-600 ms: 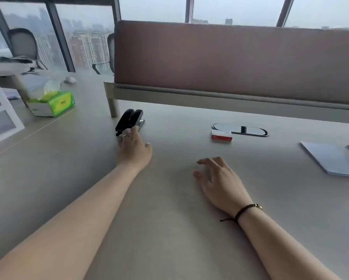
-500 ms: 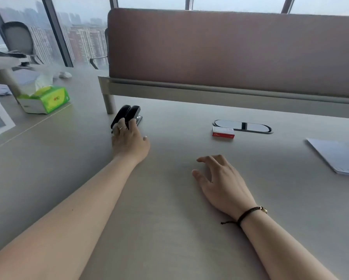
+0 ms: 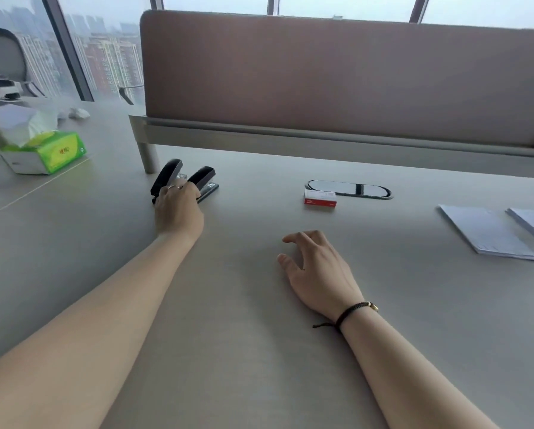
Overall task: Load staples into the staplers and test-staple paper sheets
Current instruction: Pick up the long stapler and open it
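Observation:
Two black staplers stand side by side at the far left of the grey desk, the left stapler (image 3: 166, 176) and the right stapler (image 3: 204, 178) a little apart. My left hand (image 3: 179, 209) lies over their near ends, fingers curled down between and around them; which one it holds is hidden. My right hand (image 3: 318, 267) rests on the desk in the middle, fingers loosely apart, holding nothing. A small red and white staple box (image 3: 320, 199) lies beyond it. Two stacks of paper sheets (image 3: 485, 230) lie at the right.
A brown divider panel (image 3: 346, 78) on a metal rail runs along the back of the desk. An oval cable cover (image 3: 349, 189) sits behind the staple box. A green tissue box (image 3: 46, 153) stands at far left, an office chair (image 3: 2, 57) behind it.
My left hand has reached further onto the staplers and closed over their near ends; the two staplers now stand slightly apart. My right hand has stayed in place.

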Motion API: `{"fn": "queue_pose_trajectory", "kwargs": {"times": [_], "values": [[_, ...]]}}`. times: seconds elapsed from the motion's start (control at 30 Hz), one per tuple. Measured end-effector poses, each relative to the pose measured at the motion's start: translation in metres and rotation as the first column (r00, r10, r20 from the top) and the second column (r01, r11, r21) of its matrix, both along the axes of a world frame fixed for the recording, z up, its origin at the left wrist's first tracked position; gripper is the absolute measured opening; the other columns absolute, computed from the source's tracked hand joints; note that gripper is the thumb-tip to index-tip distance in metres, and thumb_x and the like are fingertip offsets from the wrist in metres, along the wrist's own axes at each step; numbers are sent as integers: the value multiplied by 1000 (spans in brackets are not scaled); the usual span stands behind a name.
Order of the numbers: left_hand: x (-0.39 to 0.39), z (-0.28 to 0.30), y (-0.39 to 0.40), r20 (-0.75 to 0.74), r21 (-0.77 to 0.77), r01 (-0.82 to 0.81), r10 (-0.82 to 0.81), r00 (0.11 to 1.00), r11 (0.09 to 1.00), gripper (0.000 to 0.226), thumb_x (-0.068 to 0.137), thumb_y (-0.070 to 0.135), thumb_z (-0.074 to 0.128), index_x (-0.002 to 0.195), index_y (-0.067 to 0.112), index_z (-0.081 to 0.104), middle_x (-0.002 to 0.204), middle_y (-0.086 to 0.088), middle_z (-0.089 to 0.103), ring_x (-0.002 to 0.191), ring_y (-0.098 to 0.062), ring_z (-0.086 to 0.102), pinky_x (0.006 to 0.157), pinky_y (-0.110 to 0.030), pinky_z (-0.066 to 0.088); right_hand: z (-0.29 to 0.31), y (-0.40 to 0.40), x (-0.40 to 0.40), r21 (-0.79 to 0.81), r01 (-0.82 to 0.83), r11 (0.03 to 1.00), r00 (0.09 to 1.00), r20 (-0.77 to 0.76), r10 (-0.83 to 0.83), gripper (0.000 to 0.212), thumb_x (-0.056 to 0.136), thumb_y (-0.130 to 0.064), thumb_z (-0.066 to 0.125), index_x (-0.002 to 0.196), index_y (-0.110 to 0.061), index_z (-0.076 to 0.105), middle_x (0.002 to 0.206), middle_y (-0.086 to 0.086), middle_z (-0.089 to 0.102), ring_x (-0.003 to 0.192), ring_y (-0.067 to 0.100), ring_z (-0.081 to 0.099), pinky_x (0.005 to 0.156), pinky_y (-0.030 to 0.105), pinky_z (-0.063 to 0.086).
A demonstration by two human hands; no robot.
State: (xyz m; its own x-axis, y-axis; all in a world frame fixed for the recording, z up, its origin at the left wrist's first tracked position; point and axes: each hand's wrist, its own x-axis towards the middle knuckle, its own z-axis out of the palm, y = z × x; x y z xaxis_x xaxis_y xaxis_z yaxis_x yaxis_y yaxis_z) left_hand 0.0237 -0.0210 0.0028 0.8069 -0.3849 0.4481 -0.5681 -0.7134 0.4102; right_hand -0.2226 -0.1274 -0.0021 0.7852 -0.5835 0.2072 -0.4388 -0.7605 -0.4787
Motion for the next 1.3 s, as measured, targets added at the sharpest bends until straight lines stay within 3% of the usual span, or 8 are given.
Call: {"fn": "queue_pose_trajectory", "kwargs": {"times": [0.17, 0.37, 0.43, 0.5, 0.7, 0.97, 1.23, 1.3], "values": [[-49, -5, 21, -21, -75, 159, -161, 987, 984, 39, 73, -18, 49, 98, 9, 65, 126, -7, 60, 110, -34, 53, 77, -33, 43, 3, 7, -11, 11, 9, 1000, 1000, -8, -9, 36, 93, -43, 51, 127, -32, 55, 132, -7, 55, 121, 17, 53, 91, 27, 40], [-119, -11, 51, -9, -222, 485, -499, 867, 846, 38, 77, -20, 54, 85, 16, 63, 124, 9, 63, 105, -22, 64, 88, -22, 42, 8, 28, -59, -7, -19, 1000, 998, -56, 18, 58, 92, -47, 51, 145, -29, 38, 144, -5, 52, 134, 17, 44, 109, 29, 31], [-137, -10, 59, -70, -263, 530, -564, 823, 806, 43, 81, -17, 55, 89, 26, 56, 124, 17, 62, 92, -12, 63, 84, -22, 44, 8, 28, -79, -19, -21, 1000, 998, -60, 20, 64, 91, -50, 51, 148, -30, 32, 148, -8, 48, 137, 15, 41, 111, 27, 28], [-150, -8, 64, -133, -298, 572, -626, 768, 764, 48, 83, -14, 57, 99, 31, 52, 122, 22, 64, 101, -10, 63, 91, -28, 49, 9, 27, -98, -19, -17, 1000, 998, -58, 16, 63, 90, -53, 51, 147, -33, 34, 147, -12, 49, 137, 13, 41, 109, 26, 29], [-198, 3, 74, -251, -329, 674, -750, 612, 661, 55, 85, -7, 64, 122, 33, 57, 118, 19, 65, 116, 3, 57, 103, -22, 45, 7, 25, -129, -20, -71, 997, 997, 5, 72, 26, 88, -52, 54, 102, -33, 62, 93, -14, 64, 99, 13, 58, 78, 29, 46], [-223, 0, 71, -100, -111, 732, -740, 665, 673, 42, 85, 42, 69, 125, 36, 57, 109, 17, 64, 101, -2, 58, 87, -26, 48, 4, 16, -131, 180, -157, 971, 983, 118, 138, 32, 74, -59, 61, 99, -42, 72, 97, -13, 71, 100, 6, 62, 85, 40, 52], [-222, -1, 71, -50, -42, 729, -730, 681, 683, 28, 91, 40, 62, 109, 20, 53, 97, 17, 54, 92, -8, 47, 80, -22, 38, 7, 16, -124, 264, -212, 941, 969, 183, 167, 28, 67, -56, 72, 92, -44, 76, 93, -10, 73, 94, 7, 66, 87, 40, 53], [-223, 1, 71, -86, -135, 710, -722, 687, 692, 25, 93, 34, 62, 109, 17, 53, 91, 15, 56, 85, -6, 48, 77, -18, 39, 7, 15, -124, 286, -201, 937, 970, 190, 150, 27, 64, -55, 74, 87, -41, 77, 92, -13, 72, 93, 5, 66, 89, 39, 52]]}}
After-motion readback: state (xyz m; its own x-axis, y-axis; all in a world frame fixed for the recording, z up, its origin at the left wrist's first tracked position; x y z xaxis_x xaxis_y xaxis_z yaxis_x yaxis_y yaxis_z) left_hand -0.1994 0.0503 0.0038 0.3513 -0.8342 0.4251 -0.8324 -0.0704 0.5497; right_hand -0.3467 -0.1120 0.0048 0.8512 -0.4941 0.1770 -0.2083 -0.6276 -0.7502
